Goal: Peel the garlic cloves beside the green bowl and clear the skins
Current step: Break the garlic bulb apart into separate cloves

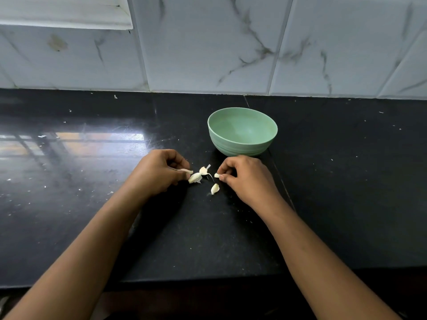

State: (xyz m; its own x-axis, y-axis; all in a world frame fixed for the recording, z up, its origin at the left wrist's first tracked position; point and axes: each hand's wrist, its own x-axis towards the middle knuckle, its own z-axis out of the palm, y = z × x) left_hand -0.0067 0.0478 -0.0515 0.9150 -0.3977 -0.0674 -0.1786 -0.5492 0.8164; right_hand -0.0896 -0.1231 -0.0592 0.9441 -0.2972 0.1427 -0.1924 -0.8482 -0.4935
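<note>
Head view, nearest first: my two forearms reach in over the dark desk (208,239). One loose garlic clove (215,188) lies on it between my wrists, a little nearer my right hand (245,179) and apart from it.

My left hand (159,174) is curled, thumb and forefinger pinching a pale sliver (186,171); I cannot tell whether it is skin or clove. A larger clove (194,178) lies right at those fingertips, perhaps touching them. Just beyond it sits a third clove (203,170) with a papery strand of skin (208,167) sticking up from it. My right hand is curled too, fingertips pinching a small pale piece (216,175).

I judge these cloves to be very light, firm and not fragile, but slick once bare, so a fingertip pinch across the flat sides suits them. The skin should be thin and brittle, likely to tear and drift. It is best caught at the root end, where it lifts away.

Farther back the green bowl (240,146) stands upright, just behind my right hand, nothing visible inside. Behind it rises the marbled tile wall (208,42).
</note>
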